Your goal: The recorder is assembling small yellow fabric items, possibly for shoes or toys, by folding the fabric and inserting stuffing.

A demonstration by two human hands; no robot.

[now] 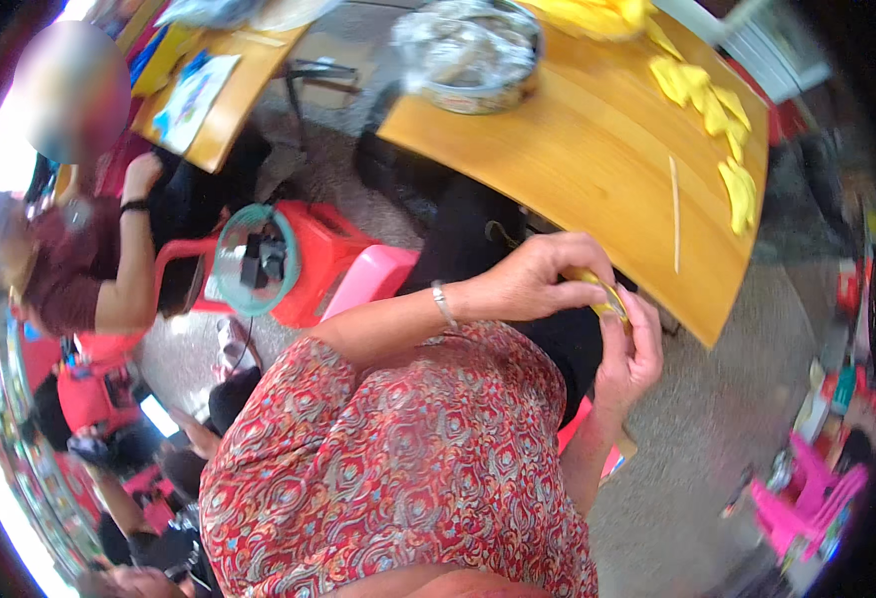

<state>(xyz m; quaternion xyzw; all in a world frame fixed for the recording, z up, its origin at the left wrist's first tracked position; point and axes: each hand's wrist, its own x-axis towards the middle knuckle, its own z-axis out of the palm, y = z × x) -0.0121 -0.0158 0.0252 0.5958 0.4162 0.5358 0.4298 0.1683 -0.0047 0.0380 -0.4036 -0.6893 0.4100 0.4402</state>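
Both my hands meet in front of my body, just off the near edge of the wooden table. Between them is a small yellow piece, perhaps cloth, with a greyish part; its exact kind is not clear. My left hand pinches it from the left between thumb and fingers. From the lower right, my right hand grips its other end with thumb and fingertips. Several limp yellow cloth pieces lie along the table's right side. Closer to my hands, a thin pale stick rests on the tabletop.
A round tub filled with clear plastic bags stands at the table's far left. A bigger yellow heap lies beyond it. Left of me are a red stool with a green basket, and seated people. Pink plastic chairs stand at right.
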